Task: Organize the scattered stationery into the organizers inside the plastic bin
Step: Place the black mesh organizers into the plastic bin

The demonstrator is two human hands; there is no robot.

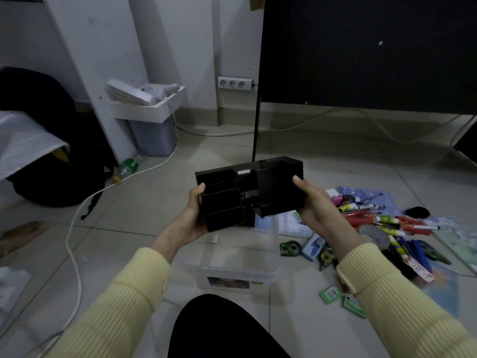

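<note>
I hold a black plastic desk organizer (273, 182) with several compartments in the air with both hands. My left hand (193, 215) grips its left end and my right hand (312, 205) grips its right end. Right below it, on the tiled floor, stands a clear plastic bin (232, 264) with a dark label on its near wall. Scattered stationery (387, 223) lies on the floor to the right: pens, markers, glue sticks, correction tape dispensers (290, 248), spiral notebooks (294, 227) and small green erasers (329, 293).
A white cable (74, 228) snakes across the floor at left, past a dark bag (51, 161) and a plastic bottle (126, 167). A grey waste bin (154, 135) stands by the wall. A black board (361, 52) leans at the back right. My knee (219, 329) is in front.
</note>
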